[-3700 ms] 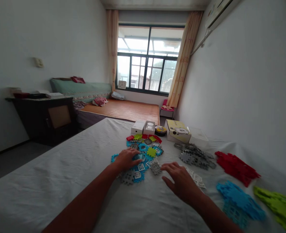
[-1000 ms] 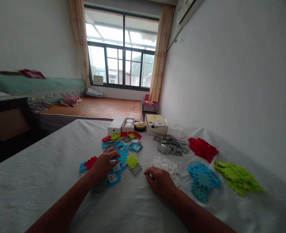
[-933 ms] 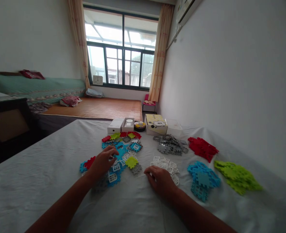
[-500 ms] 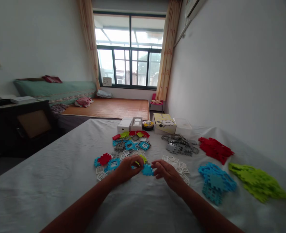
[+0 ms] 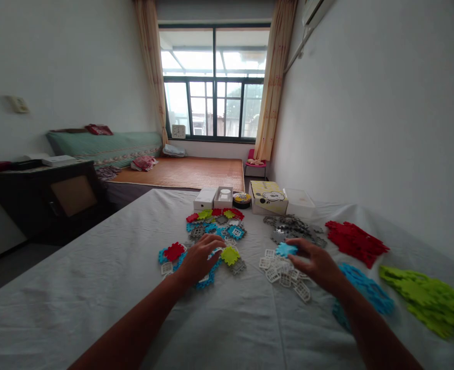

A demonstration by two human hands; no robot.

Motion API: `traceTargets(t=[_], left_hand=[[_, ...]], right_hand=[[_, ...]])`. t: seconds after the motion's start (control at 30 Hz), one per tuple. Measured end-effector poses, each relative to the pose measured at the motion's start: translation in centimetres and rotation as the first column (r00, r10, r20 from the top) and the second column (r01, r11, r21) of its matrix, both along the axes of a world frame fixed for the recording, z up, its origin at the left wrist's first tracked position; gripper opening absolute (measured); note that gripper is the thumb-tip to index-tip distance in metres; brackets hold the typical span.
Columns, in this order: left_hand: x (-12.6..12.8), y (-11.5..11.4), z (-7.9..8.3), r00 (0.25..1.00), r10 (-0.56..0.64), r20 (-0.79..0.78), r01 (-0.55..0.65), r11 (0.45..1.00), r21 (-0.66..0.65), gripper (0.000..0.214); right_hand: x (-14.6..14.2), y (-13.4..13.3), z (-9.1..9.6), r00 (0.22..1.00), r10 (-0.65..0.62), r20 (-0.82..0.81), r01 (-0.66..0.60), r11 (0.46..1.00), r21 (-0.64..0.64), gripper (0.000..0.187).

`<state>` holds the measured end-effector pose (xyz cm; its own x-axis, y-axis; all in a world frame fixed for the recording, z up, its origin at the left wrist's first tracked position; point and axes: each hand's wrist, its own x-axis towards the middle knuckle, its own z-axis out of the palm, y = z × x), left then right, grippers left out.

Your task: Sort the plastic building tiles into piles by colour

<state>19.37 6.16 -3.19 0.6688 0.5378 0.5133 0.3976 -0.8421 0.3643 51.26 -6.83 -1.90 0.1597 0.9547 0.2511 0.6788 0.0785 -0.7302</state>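
A light blue toothed plastic building piece (image 5: 286, 250) is pinched between the thumb and fingers of my right hand (image 5: 313, 261), above the pile of white lattice pieces (image 5: 278, 272). My left hand (image 5: 201, 258) is bent over joined blue pieces (image 5: 207, 280), its thumb apart from its fingers; some blue shows in the gap. Just right of its fingertips lies a lime green piece (image 5: 230, 256), partly over a grey piece (image 5: 237, 267). Left of that hand are a red piece (image 5: 174, 252) and a white lattice piece (image 5: 167, 268).
Behind my left hand lies a mixed-colour assembly (image 5: 211, 226). Grey pieces (image 5: 294, 231), red pieces (image 5: 353, 241), blue pieces (image 5: 369, 290) and lime green pieces (image 5: 427, 298) form piles at right. Several boxes, including a yellow one (image 5: 268, 198), line the back of the cloth-covered surface (image 5: 107, 288).
My right hand has moved right and slightly away from me, taking the light blue piece from between both hands. My left hand has shifted little. The view has turned slightly left.
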Motion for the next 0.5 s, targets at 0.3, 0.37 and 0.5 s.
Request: traceTargets(t=[0.3, 0.37, 0.5], left_hand=[[-1.7, 2.9, -0.7, 0.994, 0.090, -0.055, -0.087, 0.994, 0.059, 0.020], [-1.7, 2.7, -0.7, 0.995, 0.073, -0.065, -0.069, 0.995, 0.065, 0.021], [-2.1, 3.0, -0.7, 0.992, 0.089, -0.086, -0.083, 0.994, 0.074, 0.022]], right_hand=[[12.5, -4.6, 0.0, 0.894, -0.347, 0.284, 0.378, 0.924, -0.059, 0.037], [12.4, -5.0, -0.5, 0.895, -0.292, 0.338, 0.345, 0.933, -0.106, 0.031], [12.2, -5.4, -1.0, 0.843, -0.252, 0.475, 0.360, 0.921, -0.151, 0.024]])
